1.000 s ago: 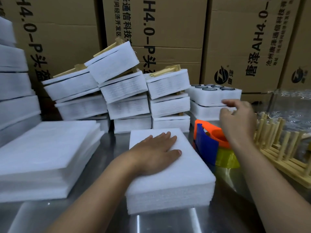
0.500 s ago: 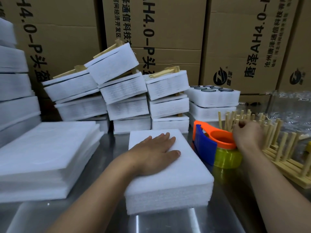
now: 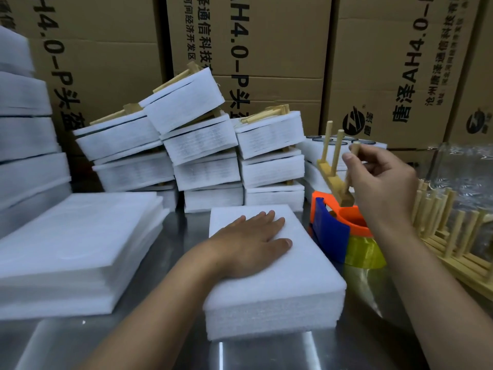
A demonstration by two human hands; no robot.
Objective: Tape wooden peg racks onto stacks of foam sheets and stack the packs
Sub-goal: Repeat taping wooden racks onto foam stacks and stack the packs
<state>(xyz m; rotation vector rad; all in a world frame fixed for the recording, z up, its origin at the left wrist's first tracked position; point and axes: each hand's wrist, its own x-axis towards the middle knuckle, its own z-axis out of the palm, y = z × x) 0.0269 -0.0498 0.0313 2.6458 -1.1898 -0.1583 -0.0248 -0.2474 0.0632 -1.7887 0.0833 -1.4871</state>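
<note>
A white stack of foam sheets (image 3: 288, 284) lies on the steel table in front of me. My left hand (image 3: 250, 241) rests flat on its top, fingers straight. My right hand (image 3: 381, 182) pinches one peg of a wooden peg rack (image 3: 330, 166) and holds it in the air above the orange and blue tape dispenser (image 3: 333, 225), to the right of the stack. The rack's pegs point up. Finished packs (image 3: 205, 150) of foam with racks are piled behind the stack.
More wooden racks (image 3: 453, 236) lie at the right by clear plastic wrap (image 3: 474, 177). A wide pile of larger foam sheets (image 3: 77, 249) sits at the left, with tall foam stacks (image 3: 24, 129) beyond. Cardboard boxes (image 3: 266, 49) wall the back.
My right hand reached to the rack pile at the right, took hold of one rack and lifted it up and left over the tape dispenser. My left hand stayed on the foam.
</note>
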